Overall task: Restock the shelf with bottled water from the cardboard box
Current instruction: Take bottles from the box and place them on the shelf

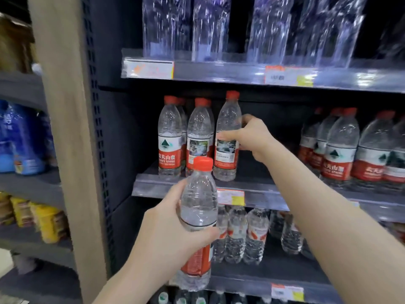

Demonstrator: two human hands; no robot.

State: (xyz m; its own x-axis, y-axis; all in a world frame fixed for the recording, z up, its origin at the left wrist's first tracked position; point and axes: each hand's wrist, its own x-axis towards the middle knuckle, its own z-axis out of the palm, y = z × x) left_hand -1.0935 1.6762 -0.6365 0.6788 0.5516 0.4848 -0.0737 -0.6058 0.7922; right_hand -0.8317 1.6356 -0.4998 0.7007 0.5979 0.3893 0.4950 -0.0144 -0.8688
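My left hand (pixel 171 231) grips a red-capped water bottle (pixel 198 207) upright in front of the middle shelf (pixel 197 189). My right hand (pixel 252 137) reaches onto that shelf and holds a second water bottle (pixel 228 137) by its side; this bottle stands at the shelf's front, slightly tilted. To its left stand two rows of the same bottles (pixel 169 137). A dark gap (pixel 274 128) lies behind my right hand, and more bottles (pixel 350 150) fill the shelf's right end. The cardboard box is out of view.
Clear tall bottles (pixel 210 29) line the top shelf. Smaller water bottles (pixel 238 233) stand on the shelf below. A beige upright post (pixel 65 128) borders the shelf on the left, with blue packs (pixel 24 139) and yellow goods (pixel 50 222) beyond it.
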